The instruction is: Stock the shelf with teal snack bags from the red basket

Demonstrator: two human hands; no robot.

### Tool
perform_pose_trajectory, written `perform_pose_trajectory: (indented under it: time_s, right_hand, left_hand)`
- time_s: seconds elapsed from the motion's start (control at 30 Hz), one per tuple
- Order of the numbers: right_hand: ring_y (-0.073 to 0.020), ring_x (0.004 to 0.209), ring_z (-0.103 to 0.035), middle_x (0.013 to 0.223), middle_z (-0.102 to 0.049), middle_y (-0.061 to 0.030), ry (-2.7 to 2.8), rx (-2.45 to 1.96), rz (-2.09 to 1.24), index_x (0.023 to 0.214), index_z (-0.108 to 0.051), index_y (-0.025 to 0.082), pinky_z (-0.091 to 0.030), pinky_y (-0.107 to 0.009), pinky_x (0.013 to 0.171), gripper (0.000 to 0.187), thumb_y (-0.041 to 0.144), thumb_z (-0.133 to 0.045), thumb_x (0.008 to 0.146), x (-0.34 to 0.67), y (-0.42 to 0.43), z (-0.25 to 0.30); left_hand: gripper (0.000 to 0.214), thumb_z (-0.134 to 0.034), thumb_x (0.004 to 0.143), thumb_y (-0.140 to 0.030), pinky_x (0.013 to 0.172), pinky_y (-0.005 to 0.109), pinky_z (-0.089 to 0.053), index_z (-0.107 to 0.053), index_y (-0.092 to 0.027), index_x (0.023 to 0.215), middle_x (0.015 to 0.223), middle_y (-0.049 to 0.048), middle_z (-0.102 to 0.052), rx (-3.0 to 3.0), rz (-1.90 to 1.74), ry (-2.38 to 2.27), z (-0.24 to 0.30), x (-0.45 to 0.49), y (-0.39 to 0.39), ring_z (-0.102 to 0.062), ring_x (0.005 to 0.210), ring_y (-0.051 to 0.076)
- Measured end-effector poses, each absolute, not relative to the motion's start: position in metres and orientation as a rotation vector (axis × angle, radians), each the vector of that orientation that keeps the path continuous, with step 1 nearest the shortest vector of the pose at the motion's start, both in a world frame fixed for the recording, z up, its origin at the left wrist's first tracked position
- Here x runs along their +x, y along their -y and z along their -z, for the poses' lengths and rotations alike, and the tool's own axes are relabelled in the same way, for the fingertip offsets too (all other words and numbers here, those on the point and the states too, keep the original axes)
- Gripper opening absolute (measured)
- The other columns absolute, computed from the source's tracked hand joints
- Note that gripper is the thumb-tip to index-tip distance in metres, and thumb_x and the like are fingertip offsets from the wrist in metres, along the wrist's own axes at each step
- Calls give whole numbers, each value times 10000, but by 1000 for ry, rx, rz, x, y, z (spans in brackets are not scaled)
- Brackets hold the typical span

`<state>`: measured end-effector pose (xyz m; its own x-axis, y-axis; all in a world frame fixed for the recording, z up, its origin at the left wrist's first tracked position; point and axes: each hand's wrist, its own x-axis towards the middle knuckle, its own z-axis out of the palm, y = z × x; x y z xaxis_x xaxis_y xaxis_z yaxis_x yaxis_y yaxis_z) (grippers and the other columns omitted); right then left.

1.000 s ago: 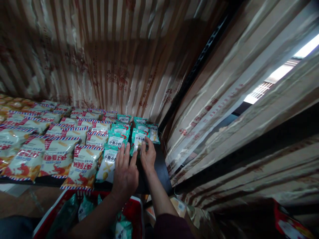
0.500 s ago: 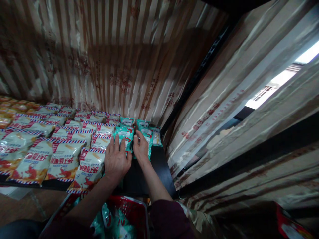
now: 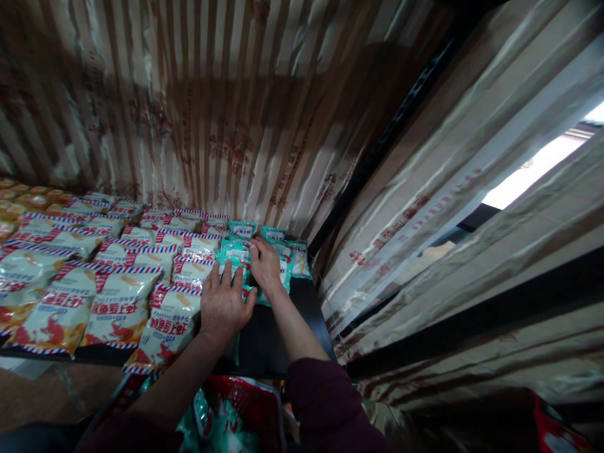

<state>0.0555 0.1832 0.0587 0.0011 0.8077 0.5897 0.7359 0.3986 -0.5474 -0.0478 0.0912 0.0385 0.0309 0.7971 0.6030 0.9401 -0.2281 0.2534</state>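
My left hand (image 3: 225, 304) lies flat with fingers spread on a teal snack bag (image 3: 232, 253) in the near part of a row of teal bags on a dark shelf (image 3: 304, 314). My right hand (image 3: 265, 263) rests just beyond it, fingers laid over the teal bags (image 3: 295, 258) at the shelf's right end. Neither hand grips a bag. Left of the teal rows lie several white snack bags with red and blue striped edges (image 3: 116, 305).
A red basket (image 3: 255, 402) with more teal bags sits below the shelf edge near my arms. Striped plastic sheeting (image 3: 212, 113) hangs behind the shelf and to the right. Orange bags (image 3: 19, 195) lie at the far left.
Both hands slid further onto the shelf, pushing the teal bags back toward the rear. The right hand moved from the front bag to the bags behind it.
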Motion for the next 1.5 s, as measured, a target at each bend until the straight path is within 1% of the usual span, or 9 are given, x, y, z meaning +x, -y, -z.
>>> perform_pose_trajectory:
  time_s: [0.17, 0.5, 0.63, 0.73, 0.8, 1.13, 1.27, 1.43, 1.5]
  right_hand:
    - [-193, 1091, -592, 1124, -667, -91, 1804, -1340, -122, 1014, -687, 162, -427, -341, 985, 292, 221, -432, 885, 54, -184, -56]
    - [-206, 1066, -604, 1107, -673, -100, 1813, -1353, -152, 1025, -683, 158, -443, -353, 965, 305, 224, -422, 884, 57, -185, -50]
    - [-206, 1067, -603, 1104, -675, -97, 1810, -1342, -159, 1013, -687, 164, -440, -356, 969, 294, 218, -431, 878, 56, -186, -51]
    - [-211, 1072, -601, 1105, -672, -118, 1789, -1343, -181, 1011, -688, 135, -436, -350, 972, 303, 226, -431, 879, 55, -185, -52]
    - [-200, 1072, -600, 1093, -677, -107, 1765, -1326, -195, 999, -691, 144, -432, -338, 975, 306, 242, -424, 885, 55, -183, -52]
    - [-184, 1035, -613, 1066, -688, -79, 1589, -1246, -234, 941, -695, 170, -449, -338, 953, 323, 318, -410, 899, 63, -158, -60]
    - [-174, 1047, -605, 1081, -680, -68, 1505, -1244, -238, 968, -676, 184, -449, -345, 955, 325, 338, -396, 909, 69, -137, -58]
    - [-180, 1061, -593, 1098, -664, -91, 1431, -1243, -237, 1056, -636, 162, -447, -358, 958, 331, 329, -383, 921, 67, -101, -49]
    - [-186, 1092, -578, 1137, -645, -101, 1436, -1243, -214, 1096, -614, 161, -445, -369, 965, 325, 314, -385, 923, 61, -84, -44]
  left_hand:
    - [510, -492, 801, -410, 972, 514, -360, -597, -101, 1192, 1284, 192, -549, -2112, 977, 1796, -38, -47, -94, -423, 1247, 403]
    - [515, -479, 811, -399, 1003, 517, -325, -590, -83, 1201, 1304, 203, -528, -2165, 961, 1808, -41, -46, -98, -385, 1277, 396]
    - [501, -473, 817, -389, 1009, 502, -325, -595, -81, 1192, 1272, 195, -558, -2174, 979, 1785, -42, -46, -99, -416, 1260, 374]
    - [490, -479, 814, -394, 1005, 500, -328, -606, -86, 1173, 1267, 190, -563, -2170, 988, 1758, -43, -47, -98, -430, 1248, 370]
    - [483, -474, 819, -401, 1013, 499, -318, -615, -86, 1157, 1271, 187, -560, -2160, 1002, 1730, -43, -48, -97, -431, 1246, 369]
    - [357, -471, 833, -325, 1034, 492, -309, -662, -132, 1065, 1221, 140, -605, -2124, 1130, 1622, -44, -53, -89, -460, 1224, 330]
    - [329, -467, 838, -299, 1038, 501, -308, -664, -151, 1056, 1232, 123, -602, -2114, 1180, 1605, -43, -57, -86, -436, 1251, 318]
    - [319, -454, 849, -261, 1063, 481, -289, -645, -150, 1077, 1263, 112, -584, -2077, 1210, 1598, -41, -62, -81, -411, 1281, 290]
    - [315, -444, 851, -244, 1069, 481, -285, -637, -152, 1083, 1272, 109, -577, -2055, 1244, 1596, -42, -66, -77, -393, 1297, 283]
